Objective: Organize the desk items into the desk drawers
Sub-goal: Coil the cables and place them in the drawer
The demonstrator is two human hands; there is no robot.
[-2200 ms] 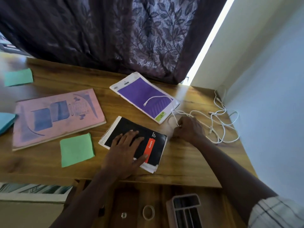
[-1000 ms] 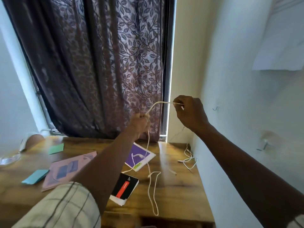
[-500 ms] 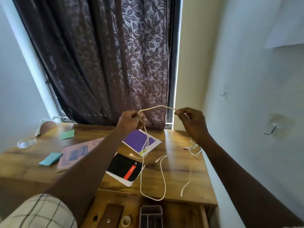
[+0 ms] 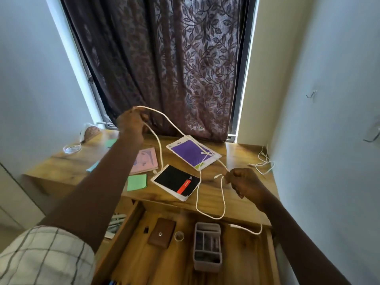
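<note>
Two hands hold one white charging cable (image 4: 224,196) in the air above the wooden desk (image 4: 236,153). The left hand (image 4: 131,122), raised at about 10 o'clock from the black notebook (image 4: 176,181), pinches the cable at its highest point. From there one strand drops to the notebook's left corner, and another slopes down across the purple-faced packet (image 4: 191,153) to the right hand (image 4: 244,182). That hand sits at 3 o'clock from the notebook, fingers curled round the cable. Below it a long loop hangs past the desk's front edge, and a loose end trails over the open drawer (image 4: 181,262).

In the drawer lie a brown pouch (image 4: 162,233), a small tape roll (image 4: 179,236) just at its 3 o'clock, and a grey divided tray (image 4: 207,245) further right.

On the desk, a green sticky pad (image 4: 137,182) lies at 9 o'clock from the notebook and a pink book (image 4: 146,160) at 11 o'clock. A second white cable (image 4: 264,162) is bunched by the wall at 2 o'clock. A dark leaf-patterned curtain (image 4: 174,68) hangs at 12 o'clock behind the desk.
</note>
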